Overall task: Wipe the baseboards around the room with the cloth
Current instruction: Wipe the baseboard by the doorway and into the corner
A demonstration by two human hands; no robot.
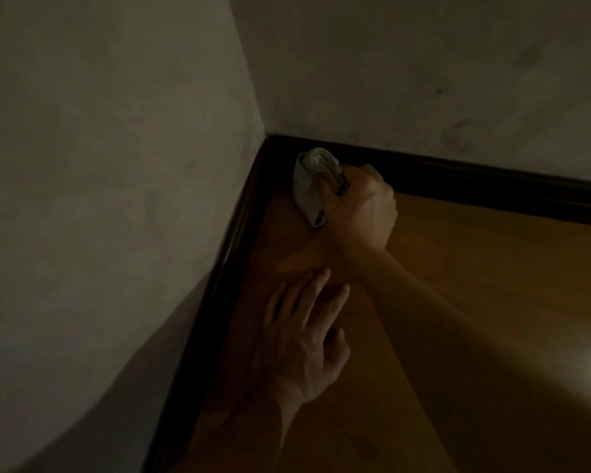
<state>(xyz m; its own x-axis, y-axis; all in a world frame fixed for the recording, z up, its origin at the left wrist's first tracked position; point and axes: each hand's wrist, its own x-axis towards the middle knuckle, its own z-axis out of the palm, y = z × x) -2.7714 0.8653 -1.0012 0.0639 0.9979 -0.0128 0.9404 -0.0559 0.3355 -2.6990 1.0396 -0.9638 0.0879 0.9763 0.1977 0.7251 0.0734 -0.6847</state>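
I see one cloth (313, 186) — rolled, long axis toward the corner | right hand (362, 209) fingers clenched round it | left hand (301, 339) fingers spread on floor (458, 268) | two baseboards (475, 179) meet

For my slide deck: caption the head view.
Right hand grips cloth at corner baseboard; left hand spread on wooden floor.

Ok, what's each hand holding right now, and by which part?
The right hand grips the bunched cloth by its rear end; the rest juts toward the baseboard corner. The left hand holds nothing, resting open on the floor.
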